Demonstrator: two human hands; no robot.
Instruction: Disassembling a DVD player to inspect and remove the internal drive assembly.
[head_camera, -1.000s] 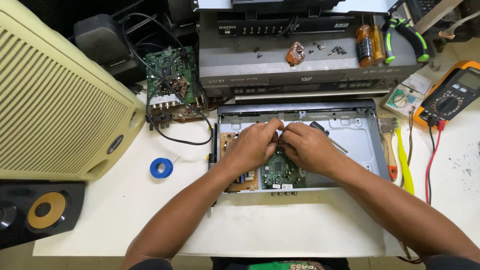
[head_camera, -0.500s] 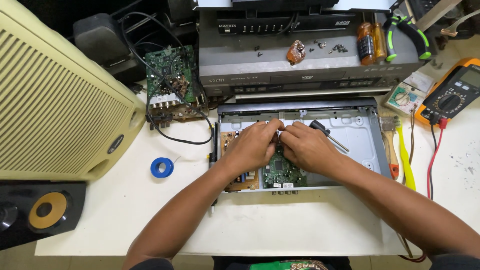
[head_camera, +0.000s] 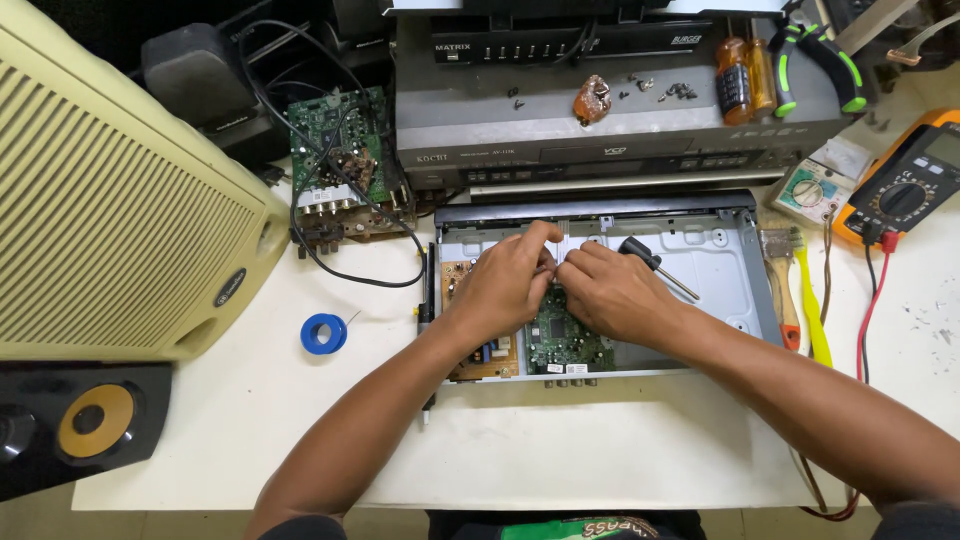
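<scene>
An open metal player chassis (head_camera: 720, 250) lies on the white table. Inside it sit a green circuit board (head_camera: 570, 348) and a brown board (head_camera: 482, 358). My left hand (head_camera: 503, 285) and my right hand (head_camera: 618, 292) meet fingertip to fingertip above the green board. Both pinch a small part that the fingers mostly hide. A black-handled screwdriver (head_camera: 648, 262) lies in the chassis just right of my right hand, untouched.
A grey player deck (head_camera: 600, 140) with loose screws, orange bottles (head_camera: 745, 80) and green-handled pliers (head_camera: 815, 65) stands behind. At the left are a cream speaker (head_camera: 110, 230), a loose green board (head_camera: 335, 160) and a blue solder roll (head_camera: 323, 333). At the right are a brush (head_camera: 780, 285) and an orange multimeter (head_camera: 905, 185).
Both hands stay together over the boards, with only small finger movements. The screwdriver shaft beside my right hand shows a little more.
</scene>
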